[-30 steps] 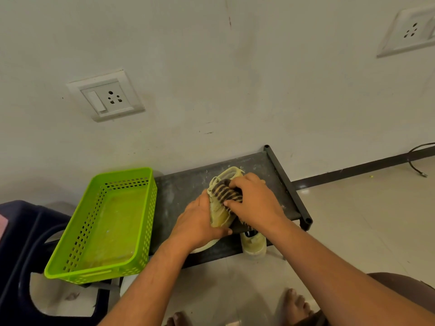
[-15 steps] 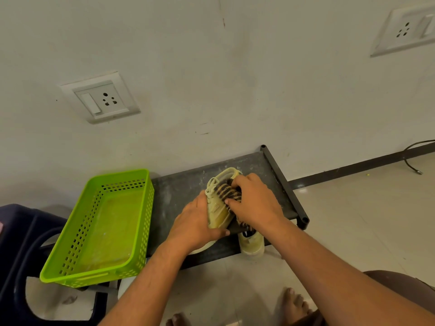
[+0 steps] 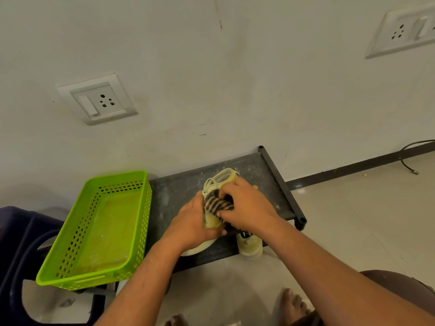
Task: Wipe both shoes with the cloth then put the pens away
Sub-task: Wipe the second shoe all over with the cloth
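Note:
A pale yellow shoe (image 3: 221, 182) stands on the dark low shelf (image 3: 179, 191). My left hand (image 3: 190, 223) grips its near end from the left. My right hand (image 3: 247, 205) holds a dark striped cloth (image 3: 217, 204) and presses it against the shoe's upper. The second pale shoe (image 3: 249, 245) sits at the shelf's front edge, below my right wrist, and is partly hidden. No pens are visible.
A lime green perforated basket (image 3: 94, 231) sits to the left of the shelf, overlapping a dark blue plastic stool (image 3: 21, 236). The wall stands close behind. Tiled floor spreads to the right, with a black cable (image 3: 409, 156) by the wall. Bare feet (image 3: 292, 302) show at the bottom.
My right hand with the cloth has shifted slightly along the shoe's upper. My left hand keeps the same hold on the shoe.

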